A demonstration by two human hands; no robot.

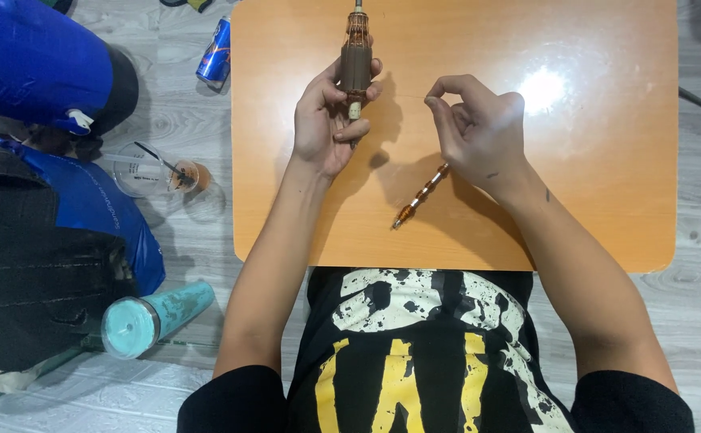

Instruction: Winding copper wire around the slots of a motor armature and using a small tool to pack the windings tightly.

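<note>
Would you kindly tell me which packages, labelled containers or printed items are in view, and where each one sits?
Drink can: on the floor left of the table, blue cylinder with red marks.
Plastic cup: on the floor further left, clear, printed side.
Bag: far left, blue, faint print.

The person wears a black short-sleeved T-shirt (427, 361) that fills the lower middle of the frame. Its front carries a large distressed print, with cracked white blotchy shapes across the chest and yellow block shapes beneath them. The black sleeves end at the bottom edge, one at lower left and one at lower right. Both forearms are bare, with no watch or bracelet. The right hand (479, 132) and the wrist below it show a few small dark smudges.
</note>
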